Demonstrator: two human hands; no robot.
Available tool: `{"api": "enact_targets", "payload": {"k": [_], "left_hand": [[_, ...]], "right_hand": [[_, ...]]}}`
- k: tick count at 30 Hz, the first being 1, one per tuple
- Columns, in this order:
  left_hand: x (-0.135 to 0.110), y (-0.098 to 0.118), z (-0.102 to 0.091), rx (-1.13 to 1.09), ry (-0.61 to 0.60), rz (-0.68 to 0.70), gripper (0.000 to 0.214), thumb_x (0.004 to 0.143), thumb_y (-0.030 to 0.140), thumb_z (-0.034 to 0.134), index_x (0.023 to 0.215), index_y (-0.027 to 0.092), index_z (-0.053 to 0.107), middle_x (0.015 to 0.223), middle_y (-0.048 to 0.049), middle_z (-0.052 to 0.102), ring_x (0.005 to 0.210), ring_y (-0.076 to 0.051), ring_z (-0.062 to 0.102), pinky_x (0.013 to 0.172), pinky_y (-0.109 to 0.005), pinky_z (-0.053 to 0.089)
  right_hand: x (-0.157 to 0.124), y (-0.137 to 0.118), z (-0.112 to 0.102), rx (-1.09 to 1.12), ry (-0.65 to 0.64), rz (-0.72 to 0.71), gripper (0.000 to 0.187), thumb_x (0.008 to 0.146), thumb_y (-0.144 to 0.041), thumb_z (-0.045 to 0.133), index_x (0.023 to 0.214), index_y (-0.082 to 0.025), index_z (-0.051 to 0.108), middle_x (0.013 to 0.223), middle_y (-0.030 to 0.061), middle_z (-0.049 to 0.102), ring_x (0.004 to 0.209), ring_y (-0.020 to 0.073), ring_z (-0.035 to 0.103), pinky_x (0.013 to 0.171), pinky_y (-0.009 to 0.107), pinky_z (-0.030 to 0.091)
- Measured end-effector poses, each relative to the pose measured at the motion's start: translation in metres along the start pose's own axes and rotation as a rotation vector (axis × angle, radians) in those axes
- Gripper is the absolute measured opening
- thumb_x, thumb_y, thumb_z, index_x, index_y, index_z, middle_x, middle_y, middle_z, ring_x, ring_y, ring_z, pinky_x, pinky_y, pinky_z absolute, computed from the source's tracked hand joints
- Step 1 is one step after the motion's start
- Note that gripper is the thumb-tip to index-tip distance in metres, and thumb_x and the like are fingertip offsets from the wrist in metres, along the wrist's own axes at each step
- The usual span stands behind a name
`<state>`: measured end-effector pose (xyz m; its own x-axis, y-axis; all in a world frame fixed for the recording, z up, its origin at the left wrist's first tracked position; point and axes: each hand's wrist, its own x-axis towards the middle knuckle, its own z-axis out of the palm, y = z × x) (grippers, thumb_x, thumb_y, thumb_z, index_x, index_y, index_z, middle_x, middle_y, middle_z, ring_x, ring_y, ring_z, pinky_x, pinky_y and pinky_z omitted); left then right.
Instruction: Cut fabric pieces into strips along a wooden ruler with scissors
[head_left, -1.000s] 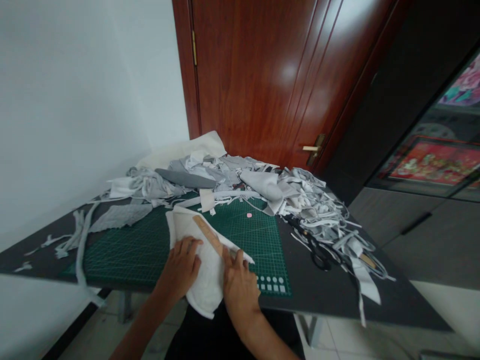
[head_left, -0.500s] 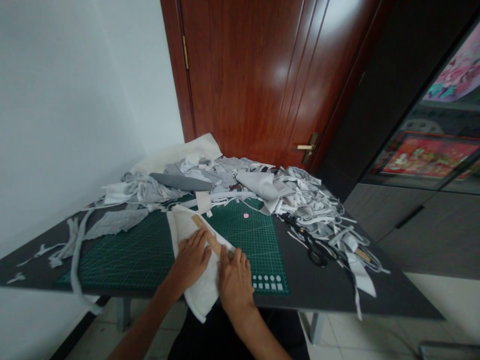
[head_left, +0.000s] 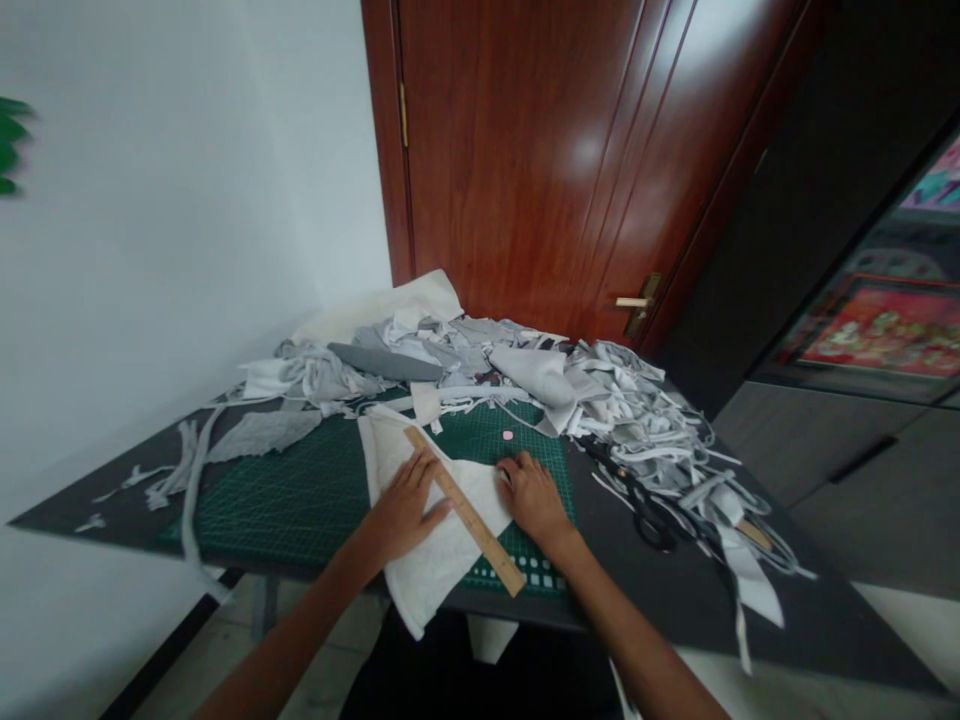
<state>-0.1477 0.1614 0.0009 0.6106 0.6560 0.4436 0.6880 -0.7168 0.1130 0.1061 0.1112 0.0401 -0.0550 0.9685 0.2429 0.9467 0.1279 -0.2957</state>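
A white piece of fabric [head_left: 420, 570] lies on the green cutting mat [head_left: 292, 490] and hangs over the table's near edge. A wooden ruler [head_left: 469, 515] rests diagonally across it. My left hand [head_left: 405, 505] lies flat on the fabric, its fingers spread and touching the ruler's upper part. To the right of the ruler, my right hand [head_left: 531, 492] rests on the fabric's right edge, fingers curled down, near a small pink piece [head_left: 508, 435] on the mat.
A heap of grey and white fabric scraps [head_left: 525, 380] covers the back and right of the dark table [head_left: 675, 600]. Black scissors [head_left: 637, 495] lie right of the mat. A red wooden door [head_left: 570, 160] stands behind; a white wall is at the left.
My right hand left the near end of the ruler and moved up and right to the fabric's edge. The ruler's lower half now shows. My left hand stayed on the fabric.
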Motion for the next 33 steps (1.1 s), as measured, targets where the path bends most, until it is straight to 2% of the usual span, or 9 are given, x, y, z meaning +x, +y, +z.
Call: {"api": "enact_targets", "payload": {"k": [4,10,16,20,24,26,29,33], "left_hand": [[0.004,0.003,-0.009,-0.035,-0.037,0.021,0.051,0.101,0.044,0.052,0.143,0.014,0.048,0.149,-0.0201,0.054,0.148,-0.036,0.043,0.121,-0.059,0.038],[0.006,0.003,-0.018,-0.081,-0.092,0.116,0.043,0.103,0.039,0.050,0.141,0.018,0.048,0.150,-0.0169,0.052,0.150,-0.033,0.041,0.125,-0.057,0.035],[0.011,-0.001,-0.025,-0.059,-0.179,0.145,0.042,0.105,0.041,0.046,0.140,0.017,0.050,0.156,-0.0188,0.045,0.152,-0.033,0.037,0.123,-0.056,0.038],[0.016,-0.004,-0.029,-0.025,-0.225,0.204,0.038,0.106,0.040,0.043,0.136,0.020,0.054,0.160,-0.0162,0.042,0.152,-0.031,0.037,0.121,-0.053,0.041],[0.027,-0.011,-0.029,0.020,-0.219,0.242,0.039,0.105,0.040,0.042,0.132,0.016,0.056,0.151,-0.0189,0.052,0.146,-0.033,0.046,0.118,-0.053,0.044],[0.037,-0.012,-0.028,0.025,-0.208,0.217,0.038,0.104,0.039,0.042,0.131,0.016,0.056,0.142,-0.0179,0.060,0.138,-0.032,0.054,0.115,-0.050,0.048],[0.053,-0.007,-0.025,0.025,-0.175,0.106,0.037,0.104,0.038,0.042,0.131,0.017,0.054,0.125,-0.0153,0.068,0.121,-0.030,0.065,0.103,-0.047,0.056],[0.062,0.010,-0.015,0.097,-0.110,0.032,0.040,0.102,0.037,0.048,0.135,0.016,0.055,0.123,-0.0170,0.066,0.116,-0.033,0.064,0.096,-0.048,0.057]], "right_hand": [[0.007,0.020,0.008,0.080,0.010,-0.073,0.023,0.102,-0.012,0.051,0.112,-0.021,0.069,0.107,0.0074,0.069,0.100,0.0217,0.067,0.093,0.032,0.046],[0.004,0.031,0.013,0.178,0.036,-0.125,0.017,0.101,-0.017,0.055,0.110,-0.021,0.070,0.103,0.0061,0.071,0.097,0.0213,0.065,0.091,0.033,0.044],[0.003,0.030,0.012,0.270,0.070,-0.082,0.019,0.093,-0.008,0.056,0.105,-0.018,0.069,0.099,0.0058,0.072,0.097,0.0211,0.064,0.093,0.033,0.041],[0.003,0.029,0.010,0.295,0.077,-0.025,0.019,0.090,-0.007,0.058,0.102,-0.018,0.067,0.097,0.0055,0.071,0.095,0.0215,0.063,0.092,0.034,0.040],[0.001,0.029,0.006,0.290,0.068,0.001,0.019,0.088,-0.006,0.058,0.098,-0.017,0.069,0.100,0.0067,0.072,0.100,0.0224,0.061,0.093,0.034,0.038],[-0.001,0.031,0.003,0.288,0.059,-0.001,0.018,0.088,-0.006,0.058,0.095,-0.017,0.070,0.099,0.0064,0.071,0.100,0.0221,0.061,0.092,0.034,0.037],[-0.004,0.037,-0.002,0.285,0.047,-0.004,0.015,0.087,-0.008,0.060,0.090,-0.018,0.071,0.096,0.0057,0.069,0.100,0.0222,0.060,0.090,0.034,0.035],[-0.010,0.049,-0.010,0.286,0.025,-0.019,0.014,0.087,-0.011,0.063,0.091,-0.019,0.073,0.098,0.0046,0.066,0.102,0.0227,0.058,0.092,0.036,0.034]]}}
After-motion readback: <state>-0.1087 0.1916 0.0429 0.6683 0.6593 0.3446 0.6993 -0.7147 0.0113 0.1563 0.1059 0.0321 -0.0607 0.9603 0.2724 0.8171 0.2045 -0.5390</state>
